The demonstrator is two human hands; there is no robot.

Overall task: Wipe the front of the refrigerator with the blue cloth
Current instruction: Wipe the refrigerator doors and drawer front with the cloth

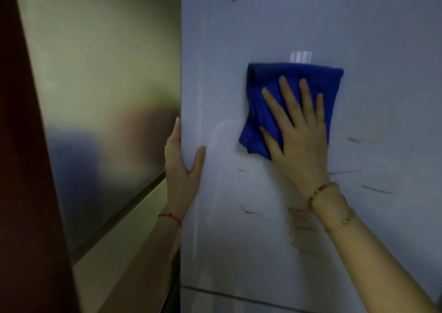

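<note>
Blue cloth (290, 102) partly hidden under spread right hand (299, 131); left hand (183, 167) grips refrigerator (263, 26) edge.

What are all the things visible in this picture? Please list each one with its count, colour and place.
refrigerator front: one, pale grey-white and glossy, filling the right side
blue cloth: one, deep blue, pressed flat on the door
marks: several, dark streaks, on the door below and beside the cloth
side panel: one, brushed metallic, left of the door
red string: one, on the left wrist
bead bracelet: one, golden-brown, on the right wrist
left hand: gripping the door's left edge
right hand: fingers spread, flat on the cloth
</note>
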